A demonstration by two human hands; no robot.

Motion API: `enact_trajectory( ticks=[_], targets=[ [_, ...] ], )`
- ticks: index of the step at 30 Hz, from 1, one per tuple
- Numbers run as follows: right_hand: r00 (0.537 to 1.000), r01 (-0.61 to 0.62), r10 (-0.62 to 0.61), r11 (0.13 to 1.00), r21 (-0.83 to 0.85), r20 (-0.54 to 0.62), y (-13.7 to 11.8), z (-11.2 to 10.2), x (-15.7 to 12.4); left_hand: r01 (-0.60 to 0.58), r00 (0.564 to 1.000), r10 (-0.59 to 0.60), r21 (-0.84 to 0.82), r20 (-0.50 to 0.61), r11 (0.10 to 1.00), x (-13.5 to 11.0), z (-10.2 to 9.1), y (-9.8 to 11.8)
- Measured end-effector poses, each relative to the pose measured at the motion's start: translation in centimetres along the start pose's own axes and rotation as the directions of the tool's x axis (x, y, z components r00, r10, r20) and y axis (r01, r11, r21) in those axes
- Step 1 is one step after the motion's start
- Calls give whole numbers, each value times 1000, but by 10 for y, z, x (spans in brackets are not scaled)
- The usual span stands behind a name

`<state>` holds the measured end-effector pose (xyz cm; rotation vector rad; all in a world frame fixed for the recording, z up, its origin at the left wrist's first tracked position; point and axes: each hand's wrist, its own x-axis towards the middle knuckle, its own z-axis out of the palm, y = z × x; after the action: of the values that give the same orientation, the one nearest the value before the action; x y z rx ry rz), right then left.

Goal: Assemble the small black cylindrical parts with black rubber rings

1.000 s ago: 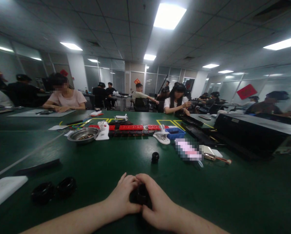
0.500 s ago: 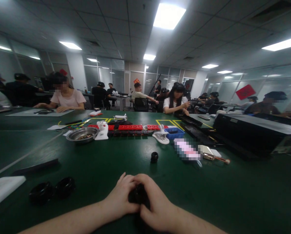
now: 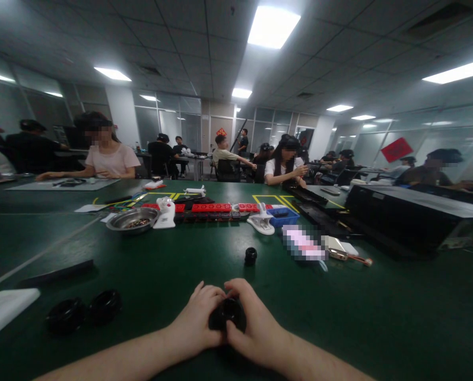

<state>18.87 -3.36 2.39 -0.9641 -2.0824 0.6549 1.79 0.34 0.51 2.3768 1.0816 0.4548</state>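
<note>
Near the front edge of the view, a glossy black ring-shaped part (image 3: 227,313) with a hole in its middle is held between my hands. My left hand (image 3: 199,317) is closed around its left side. On the other side, my right hand (image 3: 258,323) grips it, fingers at the far edge and thumb over the near part. The underside is hidden. A smaller black ring-shaped part (image 3: 251,256) stands farther off on the green table (image 3: 173,264). To the left lie two more black rings, one (image 3: 65,316) beside the other (image 3: 105,306).
A metal bowl (image 3: 132,219) of small parts, red power strips (image 3: 210,207), a white clamp (image 3: 261,219) and a blue tray (image 3: 284,217) line the middle of the table. A black case (image 3: 403,222) stands right. A white slab (image 3: 8,309) lies left. Co-workers sit opposite.
My right fingers have shifted and spread a little, showing more of the black ring's top and hole. My left hand stays on it.
</note>
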Motion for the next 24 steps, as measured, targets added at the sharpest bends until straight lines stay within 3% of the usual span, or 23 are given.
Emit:
enact_trajectory(
  ticks=[2, 4, 7, 13, 20, 24],
  targets=[
    [994, 102, -102, 995, -6, 41, -1, -3, -1, 4, 1000, -4, 1, 13, 1000, 0, -1, 0],
    [990, 128, -125, 990, -53, 61, -2, -4, -2, 3, 1000, -3, 8, 18, 1000, -1, -2, 0],
    [999, 23, -17, 993, -117, 47, 0, -3, -1, -7, 1000, 7, 12, 15, 1000, -1, -2, 0],
    [982, -186, 183, 978, -91, -45, 5, 1, 2, -5, 1000, 5, -9, 2, 1000, -1, -1, 3],
    [996, 25, -22, 999, -34, 84, -2, -6, -1, -9, 1000, 9, 18, -4, 1000, -1, -1, 1],
    [997, -65, 71, 987, -148, 32, -1, -4, 1, -25, 1000, 25, 10, 5, 1000, -1, -1, -1]
  ],
)
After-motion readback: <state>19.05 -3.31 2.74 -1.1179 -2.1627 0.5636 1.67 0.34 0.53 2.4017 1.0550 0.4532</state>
